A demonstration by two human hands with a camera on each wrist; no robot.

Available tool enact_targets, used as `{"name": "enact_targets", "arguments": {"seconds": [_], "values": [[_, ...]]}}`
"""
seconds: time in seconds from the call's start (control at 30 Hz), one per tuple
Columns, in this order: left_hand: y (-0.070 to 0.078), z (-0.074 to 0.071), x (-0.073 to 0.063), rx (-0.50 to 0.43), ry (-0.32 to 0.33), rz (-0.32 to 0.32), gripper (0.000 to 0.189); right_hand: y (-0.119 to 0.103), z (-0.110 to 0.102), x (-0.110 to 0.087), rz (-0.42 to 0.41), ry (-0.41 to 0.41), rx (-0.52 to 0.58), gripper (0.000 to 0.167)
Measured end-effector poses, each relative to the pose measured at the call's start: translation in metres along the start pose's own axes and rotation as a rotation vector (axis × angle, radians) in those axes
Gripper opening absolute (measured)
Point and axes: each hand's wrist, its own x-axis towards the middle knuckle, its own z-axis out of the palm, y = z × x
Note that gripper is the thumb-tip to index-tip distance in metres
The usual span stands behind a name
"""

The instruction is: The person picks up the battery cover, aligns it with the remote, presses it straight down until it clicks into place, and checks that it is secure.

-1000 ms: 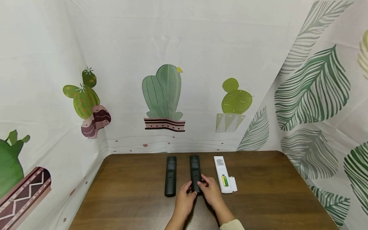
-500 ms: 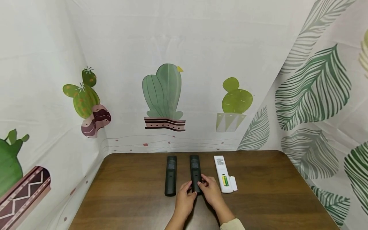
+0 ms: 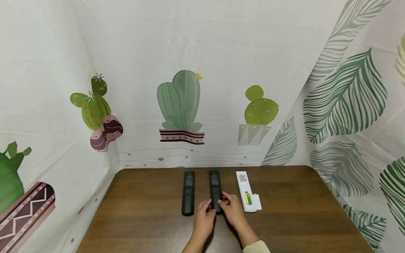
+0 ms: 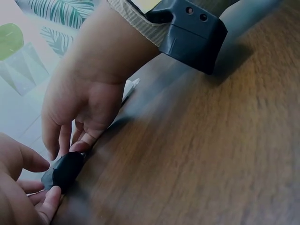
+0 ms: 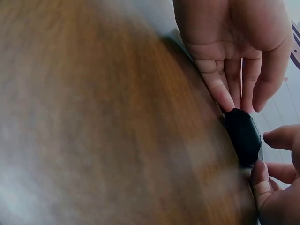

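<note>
Both hands are at the near end of the middle black remote control (image 3: 215,184), which lies back side up on the table. My left hand (image 3: 203,220) grips its left side and near end, the thumb at the bottom corner. On the other side my right hand (image 3: 233,212) holds the right edge, thumb over the back. In the left wrist view the rounded end of the remote control (image 4: 65,171) shows between the fingers of both hands. The right wrist view shows the same end (image 5: 244,138) close above the tabletop. Its underside is hidden.
Another black remote control (image 3: 188,193) lies to the left. On the right is a white remote control (image 3: 243,186) with its compartment uncovered and green-yellow batteries (image 3: 248,199) showing; its white cover (image 3: 257,202) lies beside it. A printed cloth (image 3: 221,70) stands behind the wooden table (image 3: 142,211).
</note>
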Motion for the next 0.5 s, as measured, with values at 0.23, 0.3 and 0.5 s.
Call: {"name": "enact_targets", "arguments": {"seconds": [0.23, 0.3, 0.5], "values": [[0.005, 0.002, -0.004, -0.076, 0.046, -0.05, 0.043, 0.0, -0.001, -0.001, 0.038, 0.032, 0.158, 0.039], [0.007, 0.002, -0.006, -0.09, 0.075, -0.066, 0.036, 0.0, -0.001, -0.001, 0.044, 0.04, 0.193, 0.036], [0.016, 0.001, -0.008, -0.139, 0.116, -0.1, 0.02, -0.002, -0.003, -0.001, 0.062, 0.066, 0.199, 0.026]]}}
